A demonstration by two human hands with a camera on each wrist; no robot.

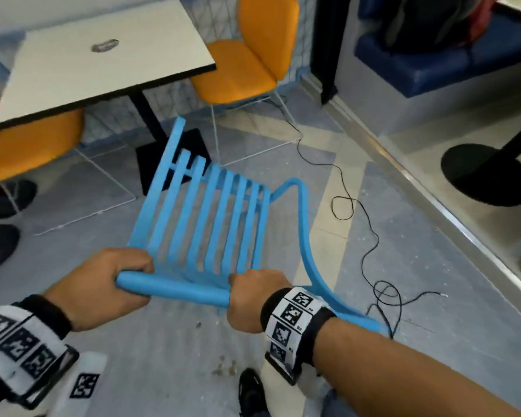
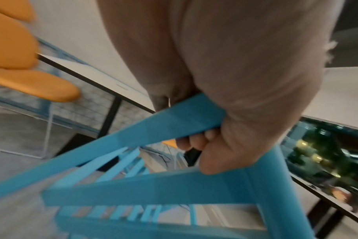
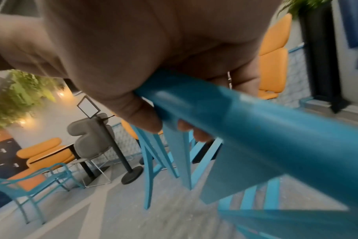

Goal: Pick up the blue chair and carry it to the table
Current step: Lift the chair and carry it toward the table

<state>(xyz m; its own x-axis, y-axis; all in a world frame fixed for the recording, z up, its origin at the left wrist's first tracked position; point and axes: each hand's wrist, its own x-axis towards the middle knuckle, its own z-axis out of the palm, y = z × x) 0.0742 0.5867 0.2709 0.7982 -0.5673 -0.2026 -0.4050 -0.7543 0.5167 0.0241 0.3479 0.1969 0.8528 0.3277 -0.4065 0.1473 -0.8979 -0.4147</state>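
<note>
The blue chair (image 1: 205, 212) with a slatted back hangs tilted above the floor, its seat pointing away toward the white table (image 1: 103, 61). My left hand (image 1: 109, 281) grips the left end of the chair's top rail. My right hand (image 1: 253, 296) grips the same rail further right. In the left wrist view my fingers (image 2: 192, 142) curl under the blue rail (image 2: 153, 129). The right wrist view shows my right hand's fingers (image 3: 194, 131) wrapped round the chair (image 3: 245, 122).
Orange chairs (image 1: 247, 55) (image 1: 27, 142) stand at the table's right and left sides. The table's black pedestal base (image 1: 169, 158) lies just beyond the blue chair. A thin black cable (image 1: 358, 224) snakes over the floor on the right. A dark round stand base (image 1: 487, 173) sits far right.
</note>
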